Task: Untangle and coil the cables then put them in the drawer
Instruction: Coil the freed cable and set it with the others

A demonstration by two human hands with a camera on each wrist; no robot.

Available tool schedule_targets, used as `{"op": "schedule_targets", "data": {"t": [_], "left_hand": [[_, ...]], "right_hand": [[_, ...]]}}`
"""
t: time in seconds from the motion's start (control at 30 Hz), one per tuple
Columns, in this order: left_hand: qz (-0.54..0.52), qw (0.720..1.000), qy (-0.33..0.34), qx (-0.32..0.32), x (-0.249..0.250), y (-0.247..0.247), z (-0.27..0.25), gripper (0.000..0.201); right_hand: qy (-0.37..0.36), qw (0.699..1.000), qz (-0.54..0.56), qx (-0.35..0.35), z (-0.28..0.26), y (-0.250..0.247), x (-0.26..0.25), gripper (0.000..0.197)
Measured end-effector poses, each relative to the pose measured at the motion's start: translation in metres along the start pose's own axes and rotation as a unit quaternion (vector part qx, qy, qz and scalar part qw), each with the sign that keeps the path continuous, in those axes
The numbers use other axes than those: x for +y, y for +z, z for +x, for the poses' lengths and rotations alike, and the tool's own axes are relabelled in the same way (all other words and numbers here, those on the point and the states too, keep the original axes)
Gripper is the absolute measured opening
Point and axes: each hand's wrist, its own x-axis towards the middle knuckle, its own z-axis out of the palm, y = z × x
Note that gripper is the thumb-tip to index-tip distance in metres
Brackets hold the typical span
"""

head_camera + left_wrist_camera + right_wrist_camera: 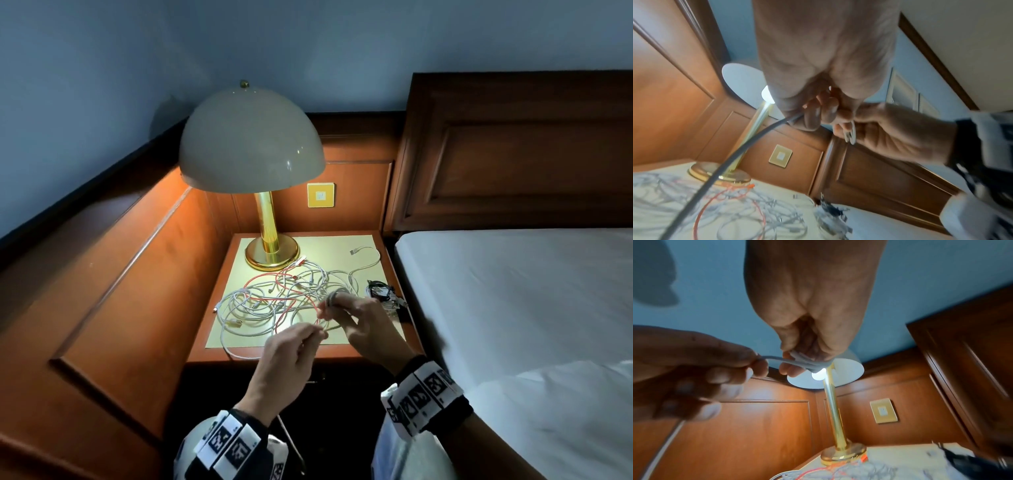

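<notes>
A tangle of white cables (274, 301) with a red cable (291, 298) threaded through it lies on the nightstand (226, 356). My right hand (346, 308) holds a small coil of white cable (334, 296) wound round its fingers, seen in the right wrist view as grey loops (803, 361). My left hand (308, 337) pinches the free run of that same cable (766, 357) between thumb and forefinger, just left of the right hand. In the left wrist view the cable (735, 155) trails down to the pile. The drawer front below the tabletop is dark and hard to make out.
A brass lamp (270, 253) with a white dome shade stands at the back of the nightstand. A dark bundle of cables (380, 291) lies at the right edge. The bed (513, 291) is to the right, wood panelling (137, 274) to the left.
</notes>
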Motion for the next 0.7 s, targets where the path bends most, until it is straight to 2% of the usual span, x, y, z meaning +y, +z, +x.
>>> {"op": "schedule_targets", "data": {"t": [0.1, 0.2, 0.33, 0.43, 0.5, 0.57, 0.63, 0.67, 0.7], "left_hand": [[0.044, 0.999, 0.015, 0.007, 0.002, -0.013, 0.013, 0.007], [0.019, 0.999, 0.023, -0.022, 0.001, -0.018, 0.021, 0.009], [-0.008, 1.000, -0.011, -0.021, -0.009, -0.017, 0.024, 0.004], [-0.054, 0.998, -0.032, -0.029, -0.014, -0.016, 0.025, 0.006], [-0.093, 0.993, -0.051, -0.045, -0.012, -0.017, 0.024, 0.006], [-0.225, 0.968, -0.094, -0.066, -0.010, -0.015, 0.020, 0.012], [-0.392, 0.902, -0.170, -0.067, -0.007, -0.010, 0.016, 0.036], [-0.429, 0.878, -0.204, -0.055, -0.008, -0.007, 0.014, 0.049], [-0.436, 0.869, -0.229, -0.037, -0.008, -0.004, 0.013, 0.059]], "right_hand": [[0.080, 0.992, 0.081, -0.055, -0.010, 0.002, 0.001, 0.016], [0.127, 0.976, 0.150, -0.093, -0.015, 0.007, 0.000, 0.023], [0.186, 0.922, 0.329, -0.080, -0.019, 0.016, 0.004, 0.035], [0.209, 0.886, 0.406, -0.084, -0.024, 0.020, -0.002, 0.024], [0.219, 0.863, 0.443, -0.103, -0.026, 0.021, -0.007, 0.024], [0.234, 0.838, 0.479, -0.116, -0.028, 0.020, -0.011, 0.024], [0.232, 0.814, 0.517, -0.129, -0.030, 0.020, -0.015, 0.024], [0.224, 0.804, 0.534, -0.135, -0.031, 0.021, -0.017, 0.024], [0.214, 0.797, 0.548, -0.138, -0.033, 0.023, -0.019, 0.023]]}}
